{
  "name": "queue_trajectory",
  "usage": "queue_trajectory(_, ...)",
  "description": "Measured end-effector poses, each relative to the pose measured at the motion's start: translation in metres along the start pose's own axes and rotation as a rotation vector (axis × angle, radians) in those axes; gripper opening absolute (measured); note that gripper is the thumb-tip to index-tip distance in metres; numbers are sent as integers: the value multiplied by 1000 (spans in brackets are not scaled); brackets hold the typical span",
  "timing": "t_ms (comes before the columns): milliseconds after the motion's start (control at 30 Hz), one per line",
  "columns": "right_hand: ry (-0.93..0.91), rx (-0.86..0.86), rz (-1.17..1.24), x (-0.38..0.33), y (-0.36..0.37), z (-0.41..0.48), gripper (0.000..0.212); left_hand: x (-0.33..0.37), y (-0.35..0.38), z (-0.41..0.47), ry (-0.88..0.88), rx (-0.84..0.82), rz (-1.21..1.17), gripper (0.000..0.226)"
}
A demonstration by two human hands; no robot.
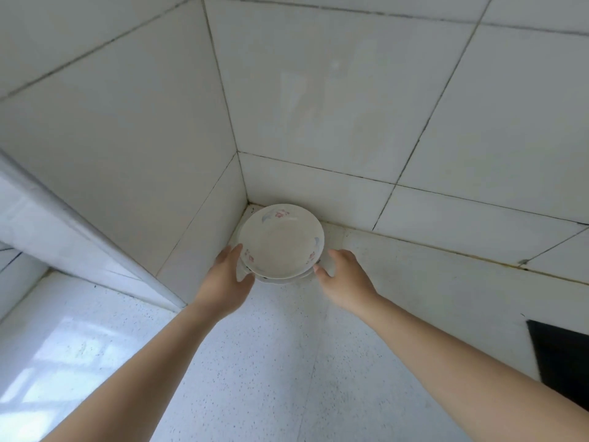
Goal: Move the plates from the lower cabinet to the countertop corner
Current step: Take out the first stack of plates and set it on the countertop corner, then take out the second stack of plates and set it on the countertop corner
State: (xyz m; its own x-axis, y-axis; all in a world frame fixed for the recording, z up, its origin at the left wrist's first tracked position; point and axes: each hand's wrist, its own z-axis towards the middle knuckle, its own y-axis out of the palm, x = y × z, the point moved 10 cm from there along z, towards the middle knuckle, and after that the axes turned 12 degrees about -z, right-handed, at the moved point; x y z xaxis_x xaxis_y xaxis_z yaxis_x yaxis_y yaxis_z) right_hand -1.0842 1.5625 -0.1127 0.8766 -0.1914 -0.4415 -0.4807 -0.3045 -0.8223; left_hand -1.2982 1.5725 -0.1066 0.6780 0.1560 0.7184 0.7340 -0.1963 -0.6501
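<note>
A small stack of white plates [282, 240] with faint red and blue flower prints sits in the countertop corner, tight against both tiled walls. The top plate is deep and its inside is bare. My left hand [228, 272] lies against the stack's left side, fingers fairly straight along the rim and the thumb by the lower plate's front edge. On the other side, my right hand [345, 275] is just off the stack with relaxed fingers. Only its thumb tip reaches the rim. Neither hand curls around a plate.
The speckled white countertop [287, 362] stretches toward me. White tiled walls [334, 106] meet behind the plates. A dark stove edge [561, 362] shows at the right. A white ledge [63, 218] slants in from the left.
</note>
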Motion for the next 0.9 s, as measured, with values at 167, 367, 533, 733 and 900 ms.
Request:
queue_trajectory(167, -128, 12, 15, -6, -18, -66, 56, 36, -1, -71, 96, -41, 63, 63)
queue_trajectory(367, -291, 26, -19, -4, -37, -154, 55, 82, 11, -157, 213, -76, 160, 62)
queue_trajectory(533, -369, 55, 12, 6, -47, -229, 56, 101, 28, -234, 232, -46, 147, 61)
queue_trajectory(733, -430, 48, -56, 42, -44, -308, 59, 113, 70, -313, 183, -43, 410, 62)
queue_trajectory(900, -373, -26, -48, 92, -29, -348, 58, 125, 105, -355, 142, -81, 378, 62)
